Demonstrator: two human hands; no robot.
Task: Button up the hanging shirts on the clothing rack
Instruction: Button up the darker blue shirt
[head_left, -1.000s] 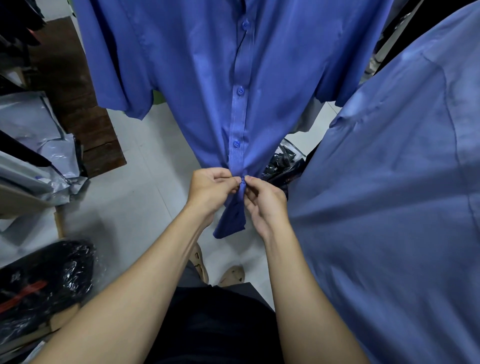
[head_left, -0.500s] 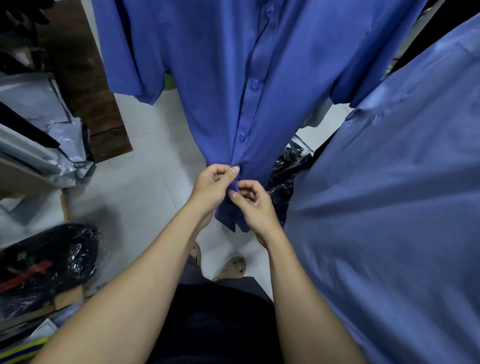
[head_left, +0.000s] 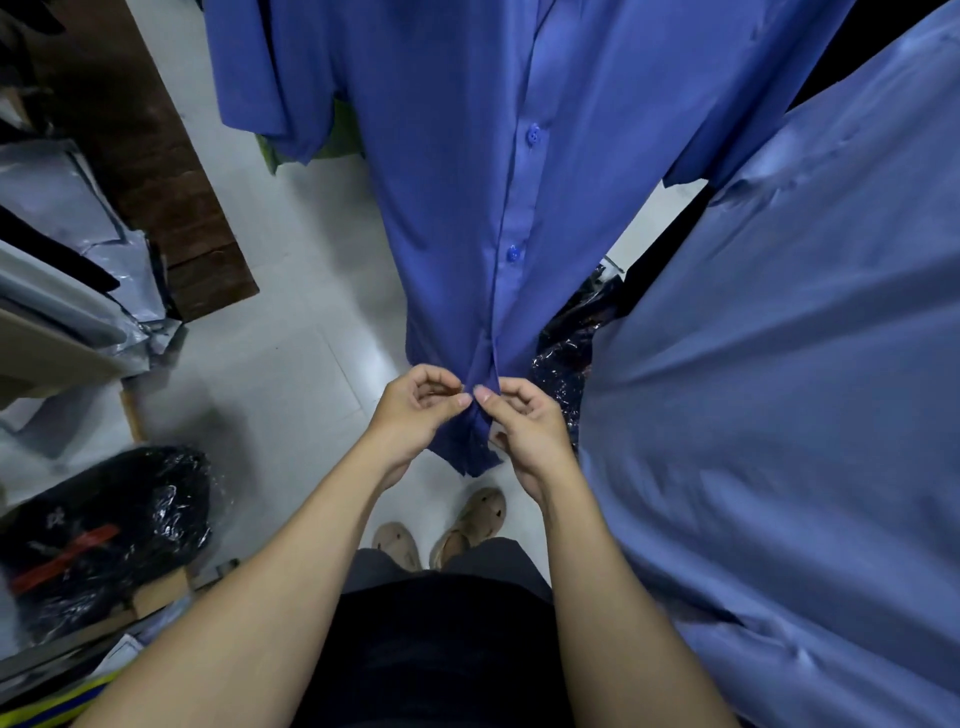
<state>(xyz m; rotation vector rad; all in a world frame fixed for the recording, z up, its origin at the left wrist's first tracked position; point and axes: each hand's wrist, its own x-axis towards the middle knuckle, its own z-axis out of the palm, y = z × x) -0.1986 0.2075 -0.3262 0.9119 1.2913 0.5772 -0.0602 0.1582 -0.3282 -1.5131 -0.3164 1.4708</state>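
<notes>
**Head view: both hands at the hem end of the placket**

Head camera looks down a dark blue short-sleeved shirt (head_left: 447, 171) that hangs above and ahead of both hands, its front facing the person. Its long axis runs from the collar end, out of frame at the top, down to the hem, which dangles just below the fingertips. A second, paler blue shirt (head_left: 779, 389) hangs close beside the right forearm.

The cloth looks thin, soft and light, judging by how it bunches into folds where it is gathered; it will likely swing and twist on its hanger, so it wants holding at the edge either side of the closure, not by the loose panel.

The button placket (head_left: 511, 218) climbs away from the hands, leaning slightly right. Two fastened buttons show on it, the upper button (head_left: 533, 134) and the lower button (head_left: 513, 253).

The left hand (head_left: 415, 410) pinches one edge of the placket between thumb and forefinger; the right hand (head_left: 527, 426) pinches the other edge, thumb tips almost touching. Whatever button sits between them is hidden.
</notes>
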